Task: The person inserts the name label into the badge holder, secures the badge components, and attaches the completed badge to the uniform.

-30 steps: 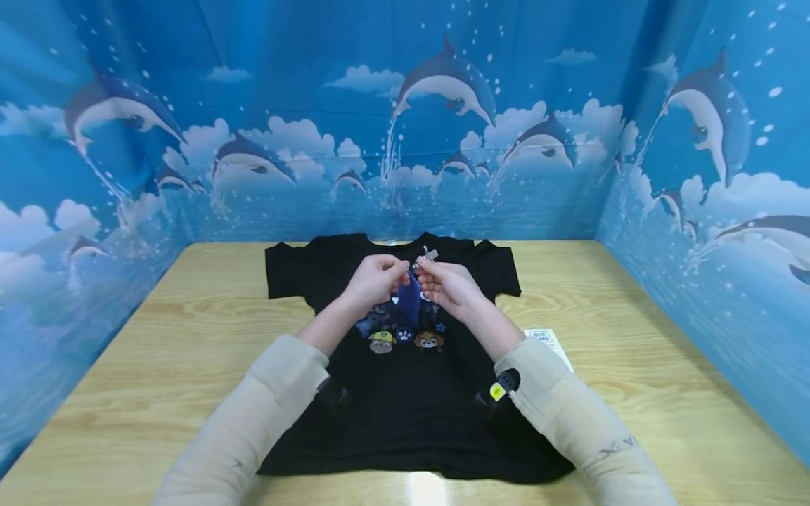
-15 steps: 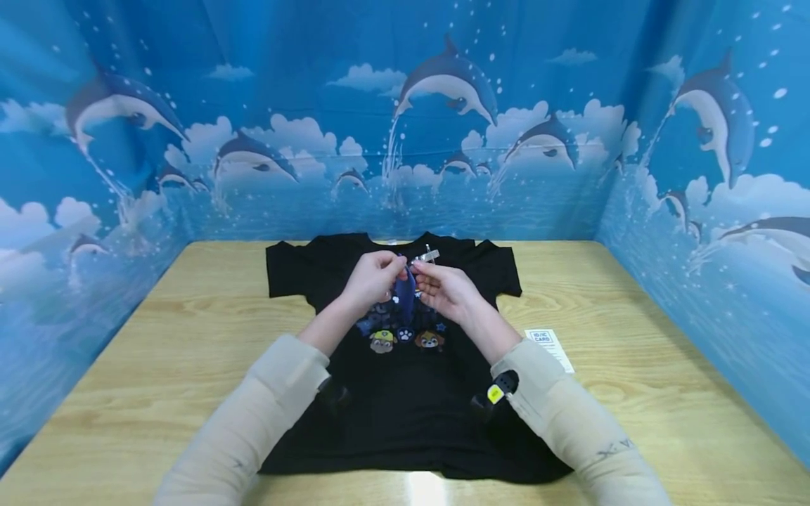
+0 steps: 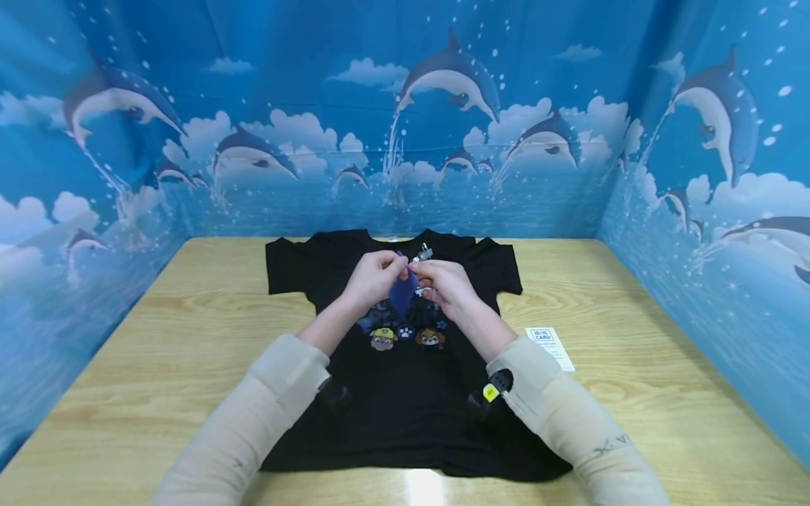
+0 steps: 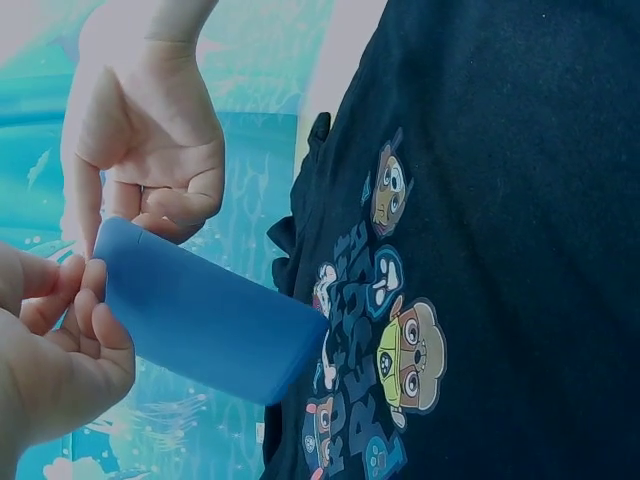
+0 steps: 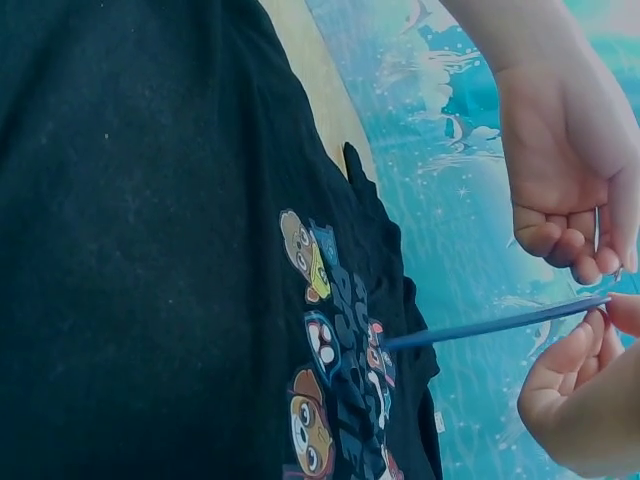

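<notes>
A flat blue rectangular piece point(image 4: 210, 310) with rounded corners, like a card holder, hangs above a black T-shirt point(image 3: 392, 407) with printed cartoon dogs. My left hand point(image 3: 375, 277) pinches it near its top end. My right hand point(image 3: 446, 284) pinches close beside that end, fingertips almost meeting those of the left. A small silvery metal clasp point(image 3: 425, 251) sticks out above the right fingers, and a key-like metal bit point(image 3: 422, 291) shows below them. The right wrist view has the blue piece edge-on. Fingertips hide the exact join between metal and blue piece.
A white paper card point(image 3: 549, 348) printed "ID/IC CARD" lies on the wooden table point(image 3: 190, 351), right of the shirt. Dolphin-print curtains point(image 3: 285, 105) enclose the back and both sides. A dark watch-like band point(image 3: 496, 385) sits at the right wrist.
The blue piece has swung and turned beneath the fingers, showing more of its face. My right hand has rolled slightly, the metal clasp has shifted, and the key-like bit has come into sight.
</notes>
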`<state>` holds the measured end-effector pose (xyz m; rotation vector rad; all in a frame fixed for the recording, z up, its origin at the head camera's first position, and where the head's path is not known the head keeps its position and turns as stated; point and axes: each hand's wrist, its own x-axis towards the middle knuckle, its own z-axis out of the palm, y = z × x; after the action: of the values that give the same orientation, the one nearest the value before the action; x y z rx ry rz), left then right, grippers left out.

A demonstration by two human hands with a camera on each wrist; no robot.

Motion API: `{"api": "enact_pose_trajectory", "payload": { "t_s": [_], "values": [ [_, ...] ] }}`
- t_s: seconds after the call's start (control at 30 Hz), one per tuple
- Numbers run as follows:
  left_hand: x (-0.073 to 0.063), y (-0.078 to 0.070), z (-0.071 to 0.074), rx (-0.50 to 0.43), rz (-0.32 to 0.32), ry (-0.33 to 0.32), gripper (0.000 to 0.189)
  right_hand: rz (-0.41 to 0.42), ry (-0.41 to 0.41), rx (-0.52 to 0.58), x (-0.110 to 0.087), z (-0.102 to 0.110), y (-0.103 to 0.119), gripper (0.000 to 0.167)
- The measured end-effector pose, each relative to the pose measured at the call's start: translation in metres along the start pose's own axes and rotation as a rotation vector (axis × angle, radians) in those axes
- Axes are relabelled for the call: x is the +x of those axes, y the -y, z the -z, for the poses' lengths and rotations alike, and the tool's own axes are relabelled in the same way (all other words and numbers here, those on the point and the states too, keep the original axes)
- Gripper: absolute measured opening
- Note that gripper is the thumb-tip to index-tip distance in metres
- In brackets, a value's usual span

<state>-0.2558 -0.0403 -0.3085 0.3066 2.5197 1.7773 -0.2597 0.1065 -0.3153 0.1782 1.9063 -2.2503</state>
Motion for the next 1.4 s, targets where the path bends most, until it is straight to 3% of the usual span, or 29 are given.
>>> {"api": "enact_pose_trajectory", "payload": {
  "t_s": [0.43,0.63,0.8,1.0,1.17,1.4],
  "values": [
    [0.001,0.002,0.0,0.046,0.095,-0.007,0.025,-0.033,-0.042,0.004,-0.001,0.005,-0.003,0.023],
    [0.001,0.003,-0.001,0.063,0.097,0.007,0.023,-0.043,-0.043,0.036,0.0,0.007,-0.002,0.02],
    [0.002,0.003,-0.002,0.128,0.085,0.022,0.024,-0.063,-0.021,0.047,0.0,0.009,0.0,0.011],
    [0.005,0.004,-0.005,0.2,0.094,0.02,0.023,-0.067,0.003,0.027,-0.001,0.011,0.004,0.015],
    [0.007,0.005,-0.007,0.219,0.103,0.018,0.023,-0.063,0.023,0.032,-0.001,0.012,0.005,0.01],
    [0.006,0.005,-0.008,0.225,0.094,0.001,0.021,-0.016,0.012,-0.089,0.0,0.013,0.006,0.014]
  ]
}}
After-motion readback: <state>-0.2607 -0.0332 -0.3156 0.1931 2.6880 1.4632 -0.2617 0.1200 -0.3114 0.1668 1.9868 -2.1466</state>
